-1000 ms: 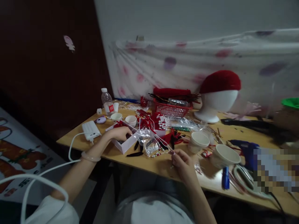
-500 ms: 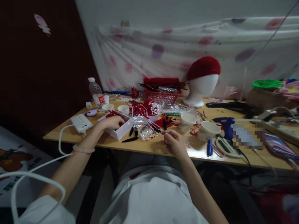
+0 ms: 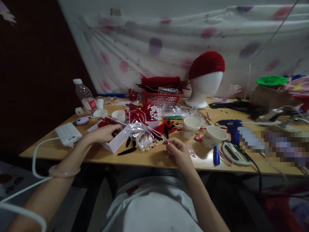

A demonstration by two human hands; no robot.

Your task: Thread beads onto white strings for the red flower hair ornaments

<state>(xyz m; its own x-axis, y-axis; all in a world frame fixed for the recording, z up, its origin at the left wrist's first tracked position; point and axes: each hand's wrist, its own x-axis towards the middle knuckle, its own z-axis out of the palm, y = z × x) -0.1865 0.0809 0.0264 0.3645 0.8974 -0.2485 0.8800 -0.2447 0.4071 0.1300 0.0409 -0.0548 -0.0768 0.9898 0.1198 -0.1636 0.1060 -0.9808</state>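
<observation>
My left hand reaches into a white open box that has red pieces inside. Its fingertips dip behind the box's wall, so I cannot see what they touch. Closed in a pinch at the table's front, my right hand holds the ends of thin white stems. These stems run up and left to a red bunch with white beads. A clear plastic bag and a string of small beads lie between my hands. Black leaf-shaped pieces rest beside the box.
Paper cups stand right of centre and behind the box. A red basket, a foam head with a red cap and a bottle stand at the back. A blue glue gun, marker and scissors lie right; a white power bank lies left.
The camera view has shifted, so the table items sit slightly further left. My left hand stays in the box, and my right hand still pinches the white stems.
</observation>
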